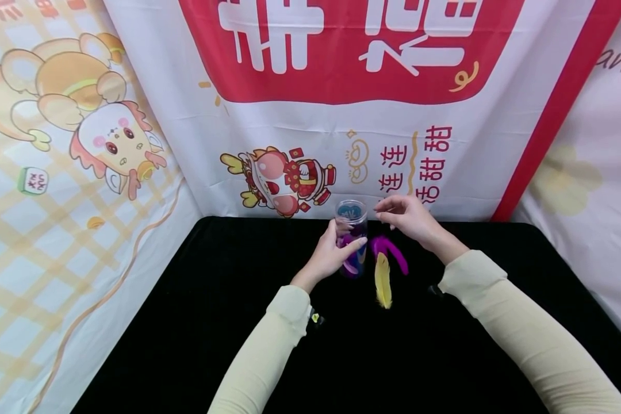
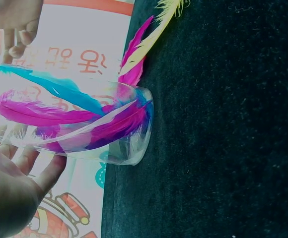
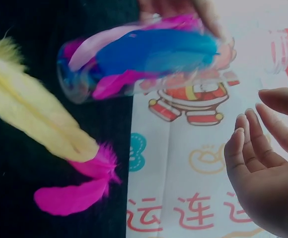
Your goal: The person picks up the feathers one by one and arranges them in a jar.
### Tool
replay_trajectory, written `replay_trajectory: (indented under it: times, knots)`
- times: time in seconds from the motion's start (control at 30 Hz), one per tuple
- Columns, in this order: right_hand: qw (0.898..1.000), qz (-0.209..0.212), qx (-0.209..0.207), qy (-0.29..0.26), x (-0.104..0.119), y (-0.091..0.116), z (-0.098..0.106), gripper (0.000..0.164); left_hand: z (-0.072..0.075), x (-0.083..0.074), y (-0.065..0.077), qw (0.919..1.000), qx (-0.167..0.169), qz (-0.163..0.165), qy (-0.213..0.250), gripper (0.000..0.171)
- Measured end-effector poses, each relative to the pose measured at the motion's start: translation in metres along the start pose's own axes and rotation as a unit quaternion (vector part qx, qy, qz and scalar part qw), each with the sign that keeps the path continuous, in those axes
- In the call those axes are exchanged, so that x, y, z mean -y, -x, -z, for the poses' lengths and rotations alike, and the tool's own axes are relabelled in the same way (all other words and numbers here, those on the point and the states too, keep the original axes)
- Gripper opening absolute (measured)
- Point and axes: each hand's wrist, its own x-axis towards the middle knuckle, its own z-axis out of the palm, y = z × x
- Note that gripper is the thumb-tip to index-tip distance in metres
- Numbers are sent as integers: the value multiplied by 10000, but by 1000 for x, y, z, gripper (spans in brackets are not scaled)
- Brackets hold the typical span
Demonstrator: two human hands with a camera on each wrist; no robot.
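My left hand grips a clear jar near the back edge of the table. Inside the jar, a blue feather, magenta feathers and a pale pink feather show through the wall. Just right of the jar's mouth is my right hand. Its fingers are loosely bent with a gap to the thumb, and the right wrist view shows nothing between them. Below it on the table lie a yellow feather and magenta feathers, the yellow one overlapping them.
Black cloth covers the table. Directly behind its far edge hangs a white and red printed backdrop. Another printed cloth hangs on the left.
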Motion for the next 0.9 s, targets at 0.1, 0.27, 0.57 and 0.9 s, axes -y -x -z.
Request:
replay_trajectory:
  times: [0.1, 0.27, 0.57, 0.9]
  knots:
    - [9999, -19, -49, 121, -7, 0, 1, 29, 0, 1, 0, 10000, -24, 11, -9, 69]
    - [9996, -122, -77, 246, -18, -2, 3, 28, -1, 0, 1, 10000, -53, -5, -5, 69]
    - [9985, -273, -110, 472, -23, 2, 6, 26, 0, 1, 1, 10000, -12, -7, 66, 70]
    - [9959, -374, -283, 776, -49, -2, 4, 24, 0, 0, 2, 10000, -39, -18, -16, 66]
